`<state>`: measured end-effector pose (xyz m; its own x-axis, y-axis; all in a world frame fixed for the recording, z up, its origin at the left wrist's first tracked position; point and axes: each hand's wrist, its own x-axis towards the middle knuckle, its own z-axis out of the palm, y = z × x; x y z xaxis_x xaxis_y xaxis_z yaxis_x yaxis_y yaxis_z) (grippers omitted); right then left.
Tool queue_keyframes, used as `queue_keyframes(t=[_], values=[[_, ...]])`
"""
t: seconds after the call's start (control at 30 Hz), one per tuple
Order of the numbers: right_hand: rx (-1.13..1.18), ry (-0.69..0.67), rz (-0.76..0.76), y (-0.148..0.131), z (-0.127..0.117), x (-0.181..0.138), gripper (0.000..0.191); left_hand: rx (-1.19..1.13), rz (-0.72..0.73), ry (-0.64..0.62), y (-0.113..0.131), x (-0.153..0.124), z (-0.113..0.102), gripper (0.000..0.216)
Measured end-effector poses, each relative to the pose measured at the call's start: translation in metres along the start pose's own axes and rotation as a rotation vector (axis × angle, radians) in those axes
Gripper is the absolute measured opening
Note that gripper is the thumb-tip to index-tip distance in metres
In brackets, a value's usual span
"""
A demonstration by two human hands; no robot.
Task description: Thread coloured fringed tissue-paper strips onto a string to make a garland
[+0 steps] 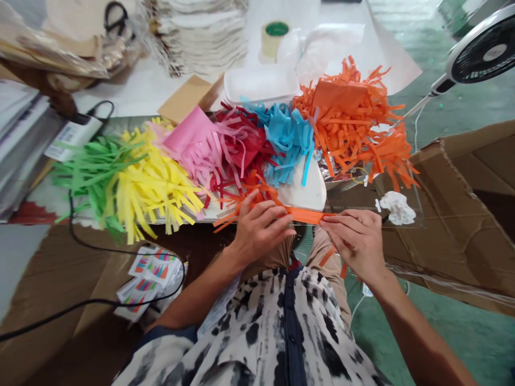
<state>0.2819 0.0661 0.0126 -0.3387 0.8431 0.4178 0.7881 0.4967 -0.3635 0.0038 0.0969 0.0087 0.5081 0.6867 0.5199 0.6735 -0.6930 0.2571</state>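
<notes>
– At the near edge of the counter [120,91], just above the lap, what are the hands doing?

– The left hand [261,228] is closing over the orange strip [308,215], with its fingers lying together across the top, where the cut fringe is fanning out to the left. The right hand [356,238] is pinching the strip's plain end between thumb and fingertips. The strip is stretching flat between the two, just in front of the heaps.

– Which step are you judging that to be?

– I am reading it as work on the uncut band of one fringed piece, which is being held taut for folding or rolling. That is my guess, nothing more.

– And what is the next move calling for?

– An even pinch at both ends, I think, so the thin paper is not tearing and the fringe is not tangling.

– What is lying behind?

– Fringed paper is lying in heaps, left to right: a green pile [92,171], a yellow pile [153,187], a pink pile [193,139], a red pile [241,139], a blue pile [285,134] and a big orange pile [354,123]. A white tray [261,83] and a tape roll [274,36] are sitting farther back. A crumpled white paper [398,208] is resting just right of the right hand.

– Is any writing showing?

– None that I am managing to read. The white label [68,136] at the left is carrying print too small to make out. The printed cards [148,268] down on the cardboard are showing only coloured fringe pictures.
</notes>
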Motion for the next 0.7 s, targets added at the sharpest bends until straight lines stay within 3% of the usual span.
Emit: queue_keyframes(t=[0.2, 0.7], values=[[0.008, -0.068, 0.105, 0.002, -0.002, 0.005, 0.009, -0.097, -0.046, -0.047, 0.010, 0.016, 0.020, 0.013], [-0.358, -0.230, 0.119, -0.006, 0.000, 0.027, 0.023, -0.040, -0.252, -0.134, 0.010, 0.018, 0.014, 0.015]])
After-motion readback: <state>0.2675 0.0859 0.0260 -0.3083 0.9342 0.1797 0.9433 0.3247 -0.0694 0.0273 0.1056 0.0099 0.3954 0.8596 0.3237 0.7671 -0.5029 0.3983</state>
